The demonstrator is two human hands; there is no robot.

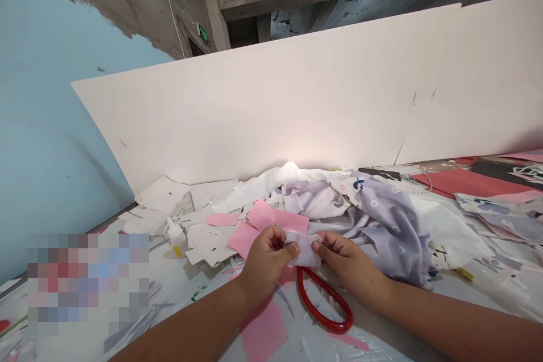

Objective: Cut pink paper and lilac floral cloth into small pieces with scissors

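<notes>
A small pale lilac piece (304, 249) is stretched between my two hands in the head view. My left hand (271, 257) pinches its left edge, thumb on top. On the right edge, my right hand (345, 263) closes thumb and fingers. Just below the piece, the red handle (324, 308) of a tool lies on the table; its other end is hidden. Pink sheets (265, 331) lie under and beside my left hand. Behind my hands is a heap of lilac patterned fabric (392, 215) with white cloth.
White card pieces (163, 198) and a small white bottle (173, 231) lie at the left. Red sheets (479, 182) and patterned fabric pieces (509, 220) are at the right. A white panel (271, 113) stands behind the table (382, 331). Scraps lie about; a blurred patch hides the lower left.
</notes>
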